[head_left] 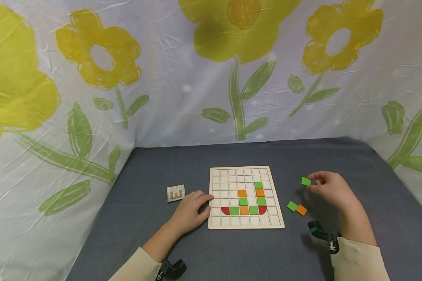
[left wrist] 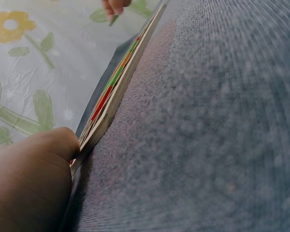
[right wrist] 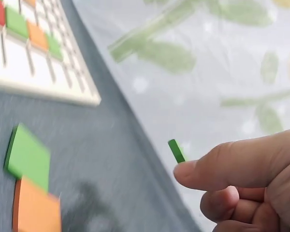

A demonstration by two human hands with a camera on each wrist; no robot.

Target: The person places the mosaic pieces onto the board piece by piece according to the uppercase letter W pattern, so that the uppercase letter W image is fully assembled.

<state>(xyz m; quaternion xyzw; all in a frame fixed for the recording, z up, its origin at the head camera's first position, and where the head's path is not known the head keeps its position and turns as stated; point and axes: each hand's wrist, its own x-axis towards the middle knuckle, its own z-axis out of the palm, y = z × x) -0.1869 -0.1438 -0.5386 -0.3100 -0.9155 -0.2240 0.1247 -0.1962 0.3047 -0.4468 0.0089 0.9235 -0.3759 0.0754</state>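
A pale wooden grid board [head_left: 246,171] lies flat on the table, bearing green and orange square tiles and two red rounded pieces [head_left: 225,211] at the ends of its lowest filled row. My left hand [head_left: 191,210] rests at the board's left side, index finger and thumb touching the edge. To the right of the board, my right hand [head_left: 332,189] pinches a green square tile [head_left: 305,181] between thumb and fingers, raised above the cloth. Below that hand, another green tile [head_left: 292,206] and an orange tile [head_left: 301,210] lie corner to corner.
A small pattern card [head_left: 175,193] with a printed grid lies left of the board, near my left hand. Dark grey cloth [head_left: 246,253] covers the table. Behind it hangs a white curtain [head_left: 168,97] with yellow flowers. A black wrist mount [head_left: 323,234] sits on my right wrist.
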